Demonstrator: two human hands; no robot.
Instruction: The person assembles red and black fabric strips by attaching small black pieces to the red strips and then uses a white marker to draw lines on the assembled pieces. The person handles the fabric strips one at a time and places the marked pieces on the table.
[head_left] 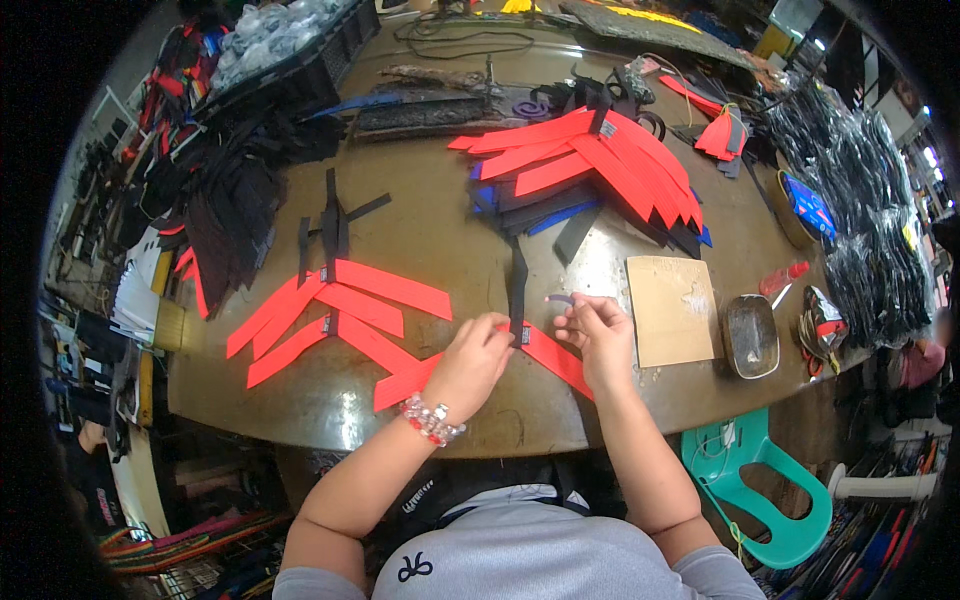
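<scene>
In front of me on the table lies a V-shaped piece of red straps (556,362) with a black strap (518,285) running up from its joint. My left hand (470,365) rests over its left arm, fingers curled together at the joint; what they pinch is hidden. Just right of the joint, my right hand (600,340) is raised with thumb and forefinger closed on a small dark strip (562,299). A small label patch (526,336) shows at the joint. To the left, similar red straps (345,285) lie overlapping, with black straps (335,215) above them.
A larger pile of red straps (590,160) lies farther back. Right of my hand are cardboard (670,310), a shallow dish (751,338), a red-capped bottle (783,279) and scissors (812,366). Black straps (225,215) heap at left. A green stool (770,495) stands below the table edge.
</scene>
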